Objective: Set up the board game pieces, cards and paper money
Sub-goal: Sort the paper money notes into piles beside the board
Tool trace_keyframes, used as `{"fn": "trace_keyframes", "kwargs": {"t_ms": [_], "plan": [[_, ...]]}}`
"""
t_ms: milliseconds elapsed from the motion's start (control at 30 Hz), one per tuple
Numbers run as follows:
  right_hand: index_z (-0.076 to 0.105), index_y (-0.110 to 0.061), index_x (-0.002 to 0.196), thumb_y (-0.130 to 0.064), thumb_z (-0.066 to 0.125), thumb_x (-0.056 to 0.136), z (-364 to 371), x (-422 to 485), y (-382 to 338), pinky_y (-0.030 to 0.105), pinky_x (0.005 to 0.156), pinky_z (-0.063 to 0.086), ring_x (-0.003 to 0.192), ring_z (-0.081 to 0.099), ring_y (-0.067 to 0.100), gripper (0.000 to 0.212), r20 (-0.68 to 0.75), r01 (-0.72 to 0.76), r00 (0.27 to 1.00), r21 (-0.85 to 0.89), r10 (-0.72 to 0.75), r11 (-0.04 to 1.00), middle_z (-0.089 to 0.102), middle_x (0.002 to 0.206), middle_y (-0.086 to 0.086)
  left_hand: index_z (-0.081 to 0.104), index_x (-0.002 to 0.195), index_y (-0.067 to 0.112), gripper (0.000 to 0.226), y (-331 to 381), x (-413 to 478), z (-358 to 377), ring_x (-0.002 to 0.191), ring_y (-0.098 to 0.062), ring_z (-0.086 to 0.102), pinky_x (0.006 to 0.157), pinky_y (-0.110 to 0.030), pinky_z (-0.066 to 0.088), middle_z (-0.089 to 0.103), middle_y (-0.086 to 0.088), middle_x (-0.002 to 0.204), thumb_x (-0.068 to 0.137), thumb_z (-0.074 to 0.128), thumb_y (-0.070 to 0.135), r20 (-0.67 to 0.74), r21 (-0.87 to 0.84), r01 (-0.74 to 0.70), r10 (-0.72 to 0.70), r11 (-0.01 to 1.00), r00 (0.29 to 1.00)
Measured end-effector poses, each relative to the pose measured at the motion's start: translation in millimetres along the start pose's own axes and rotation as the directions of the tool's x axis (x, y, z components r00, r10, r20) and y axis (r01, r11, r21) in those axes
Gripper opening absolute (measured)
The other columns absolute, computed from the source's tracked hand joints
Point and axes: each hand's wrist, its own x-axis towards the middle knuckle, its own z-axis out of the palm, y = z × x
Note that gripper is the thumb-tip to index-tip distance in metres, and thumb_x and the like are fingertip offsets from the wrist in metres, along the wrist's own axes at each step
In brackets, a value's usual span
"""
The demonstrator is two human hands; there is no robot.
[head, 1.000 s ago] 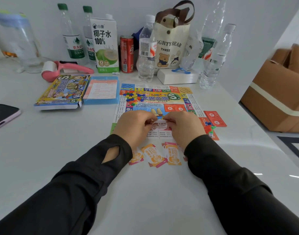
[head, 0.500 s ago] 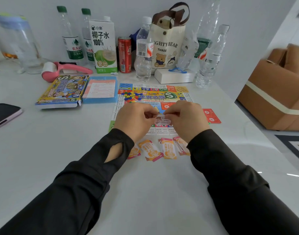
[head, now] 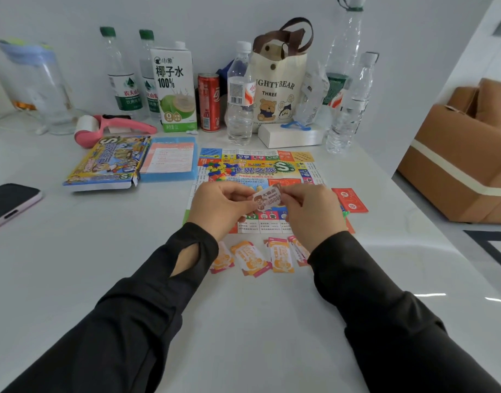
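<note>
Holding a brown-printed paper money note (head: 267, 199) between both hands, raised off the game board (head: 272, 168). Left hand (head: 219, 207) is pinching the note's left end, thumb against curled fingers; right hand (head: 314, 214) is pinching the right end the same way. The board is lying flat on the white table (head: 73, 265), directly beneath and beyond the grip. A row of orange money stacks (head: 250, 258) is lying nearer the person than the grip, partly under the wrists. Red cards (head: 350, 200) are lying just right of the right hand. Coloured game pieces (head: 216, 169) are sitting heaped on the board beyond the left hand. The game box (head: 107, 163) is resting well left of the grip.
</note>
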Motion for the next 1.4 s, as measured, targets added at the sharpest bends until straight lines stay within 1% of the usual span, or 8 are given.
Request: {"fn": "trace_keyframes", "kwargs": {"t_ms": [200, 300, 500, 633, 833, 1033, 1233, 1400], "plan": [[0.048, -0.022, 0.134, -0.024, 0.052, 0.093, -4, 1, 0, 0.03, 0.09, 0.044, 0.106, 0.055, 0.018, 0.041, 0.109, 0.067, 0.993, -0.22, -0.044, 0.973, 0.06, 0.123, -0.001, 0.071, 0.089, 0.015, 0.018, 1, -1, -1, 0.057, 0.0, 0.063, 0.051, -0.009, 0.049, 0.065, 0.011, 0.072, 0.074, 0.074, 0.005, 0.031, 0.001, 0.027, -0.027, 1.0, 0.999], [0.046, -0.022, 0.136, -0.021, 0.067, 0.083, -8, 3, 4, 0.032, 0.1, 0.035, 0.122, 0.041, 0.02, 0.057, 0.157, 0.306, 0.951, -0.327, -0.268, 0.894, 0.053, 0.132, -0.002, 0.071, 0.088, 0.018, 0.019, 3, -1, -3, 0.053, 0.004, 0.06, 0.048, -0.007, 0.046, 0.063, 0.013, 0.068, 0.074, 0.075, 0.006, 0.056, 0.037, 0.044, -0.046, 0.998, 0.997], [0.07, -0.014, 0.105, -0.02, 0.083, 0.064, -7, 4, 9, 0.04, 0.081, 0.045, 0.097, 0.056, 0.031, 0.043, 0.143, 0.475, 0.876, -0.413, -0.46, 0.777, 0.07, 0.098, 0.005, 0.068, 0.072, 0.026, 0.022, 5, -3, -8, 0.055, -0.004, 0.064, 0.059, -0.022, 0.055, 0.069, 0.006, 0.069, 0.073, 0.075, 0.005, 0.145, 0.004, 0.088, -0.088, 0.996, 0.986], [0.073, -0.015, 0.097, -0.024, 0.086, 0.058, -5, 5, 12, 0.039, 0.076, 0.047, 0.091, 0.059, 0.03, 0.042, 0.143, 0.523, 0.846, -0.411, -0.514, 0.747, 0.07, 0.092, 0.004, 0.068, 0.074, 0.024, 0.021, 6, -3, -8, 0.056, -0.006, 0.065, 0.058, -0.021, 0.055, 0.07, 0.004, 0.069, 0.073, 0.075, 0.005, 0.172, -0.018, 0.099, -0.094, 0.995, 0.981], [0.075, -0.012, 0.087, -0.024, 0.087, 0.056, -5, 6, 16, 0.04, 0.076, 0.049, 0.091, 0.061, 0.031, 0.036, 0.097, 0.512, 0.853, -0.342, -0.512, 0.788, 0.071, 0.092, 0.006, 0.071, 0.074, 0.019, 0.018, 4, -2, -10, 0.055, -0.008, 0.064, 0.054, -0.02, 0.053, 0.071, 0.0, 0.069, 0.074, 0.073, 0.002, 0.238, -0.17, 0.192, -0.149, 0.966, 0.96], [0.074, -0.014, 0.097, -0.026, 0.082, 0.066, -14, 6, 13, 0.032, 0.095, 0.036, 0.119, 0.043, 0.023, 0.034, 0.051, 0.424, 0.906, -0.142, -0.421, 0.895, 0.059, 0.125, 0.002, 0.067, 0.081, 0.011, 0.007, 0, 0, -12, 0.056, -0.01, 0.061, 0.045, -0.017, 0.048, 0.07, -0.002, 0.067, 0.076, 0.065, 0.007, 0.403, -0.453, 0.436, -0.258, 0.777, 0.878], [0.074, -0.019, 0.099, -0.033, 0.082, 0.065, -18, 5, 10, 0.025, 0.097, 0.029, 0.127, 0.033, 0.013, 0.037, 0.052, 0.385, 0.922, -0.065, -0.383, 0.92, 0.048, 0.136, -0.005, 0.061, 0.101, 0.007, 0.04, -3, -3, -10, 0.074, -0.019, 0.068, 0.061, -0.025, 0.057, 0.07, -0.012, 0.091, 0.062, 0.064, 0.017, 0.561, -0.564, 0.566, -0.224, 0.601, 0.797], [0.073, -0.023, 0.1, -0.032, 0.082, 0.064, -20, 5, 7, 0.025, 0.099, 0.028, 0.128, 0.029, 0.008, 0.039, 0.079, 0.338, 0.937, 0.029, -0.34, 0.941, 0.043, 0.14, -0.01, 0.058, 0.11, 0.008, 0.055, -4, -5, -7, 0.087, -0.025, 0.067, 0.071, -0.033, 0.057, 0.069, -0.014, 0.099, 0.058, 0.065, 0.026, 0.615, -0.555, 0.582, -0.179, 0.594, 0.768]]}}
